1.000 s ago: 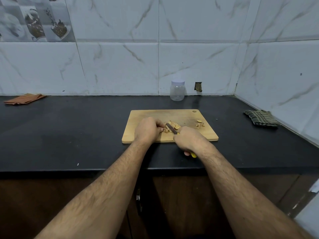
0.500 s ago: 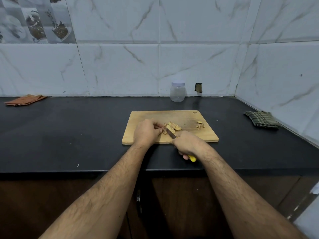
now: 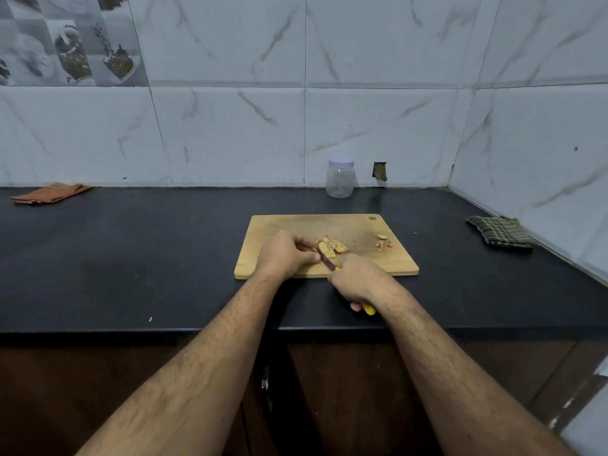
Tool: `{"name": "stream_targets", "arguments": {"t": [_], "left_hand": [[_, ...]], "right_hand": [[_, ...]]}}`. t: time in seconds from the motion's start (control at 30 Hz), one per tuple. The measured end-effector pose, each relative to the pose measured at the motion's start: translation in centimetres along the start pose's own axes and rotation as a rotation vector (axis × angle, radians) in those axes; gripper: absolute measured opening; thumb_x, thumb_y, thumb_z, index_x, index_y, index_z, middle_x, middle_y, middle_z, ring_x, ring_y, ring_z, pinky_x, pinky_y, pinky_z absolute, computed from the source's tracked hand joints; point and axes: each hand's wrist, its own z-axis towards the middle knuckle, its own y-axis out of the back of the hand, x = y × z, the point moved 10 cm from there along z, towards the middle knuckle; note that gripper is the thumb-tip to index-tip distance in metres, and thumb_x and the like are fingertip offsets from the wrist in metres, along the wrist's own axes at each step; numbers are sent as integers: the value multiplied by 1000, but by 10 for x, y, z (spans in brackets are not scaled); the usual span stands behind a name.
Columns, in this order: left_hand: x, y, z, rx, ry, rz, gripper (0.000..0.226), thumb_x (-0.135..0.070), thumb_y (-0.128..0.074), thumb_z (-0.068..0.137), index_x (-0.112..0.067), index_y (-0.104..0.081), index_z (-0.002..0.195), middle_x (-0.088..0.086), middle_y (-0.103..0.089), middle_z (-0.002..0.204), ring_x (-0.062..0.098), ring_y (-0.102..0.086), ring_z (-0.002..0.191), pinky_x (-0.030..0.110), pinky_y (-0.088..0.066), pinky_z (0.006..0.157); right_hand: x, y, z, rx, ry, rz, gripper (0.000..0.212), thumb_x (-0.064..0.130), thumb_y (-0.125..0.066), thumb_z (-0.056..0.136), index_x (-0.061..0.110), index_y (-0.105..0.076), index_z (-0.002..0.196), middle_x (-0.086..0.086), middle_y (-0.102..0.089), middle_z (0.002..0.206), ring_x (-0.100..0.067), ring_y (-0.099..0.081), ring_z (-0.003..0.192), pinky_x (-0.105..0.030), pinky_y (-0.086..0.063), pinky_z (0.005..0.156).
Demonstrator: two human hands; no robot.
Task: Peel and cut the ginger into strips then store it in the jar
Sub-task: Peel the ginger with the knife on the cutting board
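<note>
While the left hand pinches pale yellow ginger slices and the right hand grips the knife, the lidded clear jar looks empty.

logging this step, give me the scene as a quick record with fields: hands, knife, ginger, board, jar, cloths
left hand: steadies the ginger slices on the board
right hand: grips the yellow-handled knife, blade at the slices
ginger scraps: small pile near the board's right side
cutting board: wooden, on the black counter
jar: clear, lid on, empty, by the wall
cloths: orange cloth far left, green checked cloth far right
</note>
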Motion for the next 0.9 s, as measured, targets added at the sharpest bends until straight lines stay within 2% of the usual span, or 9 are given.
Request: {"name": "stream_targets", "arguments": {"t": [0.1, 0.23, 0.43, 0.63, 0.77, 0.9], "left_hand": [[-2, 2, -1, -31, 10, 48, 14, -31, -84, 76, -34, -72, 81, -17, -70, 85, 3, -63, 88, 23, -47, 72], [-3, 0, 0, -6, 34, 60, 20, -23, -80, 79, -37, -68, 72, -19, -68, 87, 5, -62, 92, 24, -47, 74], [-4, -1, 0, -17, 36, 102, 13, -21, -78, 82, -30, -77, 91, -15, -72, 96, 7, -63, 94, 25, -48, 78], [-1, 0, -1, -60, 103, 100, 16, -18, -74, 83, -31, -70, 77, -14, -71, 89, 8, -64, 88, 24, -44, 66], [-3, 1, -1, -50, 119, 114, 12, -17, -72, 85, -27, -76, 88, -13, -71, 95, 9, -63, 91, 24, -43, 69], [-9, -1, -2, -45, 84, 144, 16, -16, -69, 86, -24, -79, 95, -10, -74, 99, 11, -64, 92, 25, -45, 70]], "right_hand": [[0, 1, 0, 4, 3, -27, 20, 18, -44, 94, 17, -61, 103, -8, -73, 82, -20, -64, 52, -38, -55, 63], [-3, 5, -1, -10, -4, -16, 21, 18, -43, 94, 17, -61, 104, -7, -72, 78, -20, -62, 50, -32, -51, 54], [-1, 5, -4, -20, -24, 25, 18, 16, -42, 97, 11, -59, 100, -6, -66, 73, -19, -58, 48, -23, -43, 44], [-2, 5, -2, -24, -31, 16, 17, 17, -42, 97, 11, -58, 98, -5, -66, 72, -17, -57, 46, -23, -45, 46], [-1, 9, 0, -54, -23, -7, 17, 18, -42, 96, 12, -58, 96, -5, -69, 72, -18, -61, 49, -28, -51, 53], [1, 9, 0, -64, -10, -28, 20, 18, -42, 96, 14, -59, 105, -4, -71, 75, -17, -61, 46, -28, -53, 54]]}}
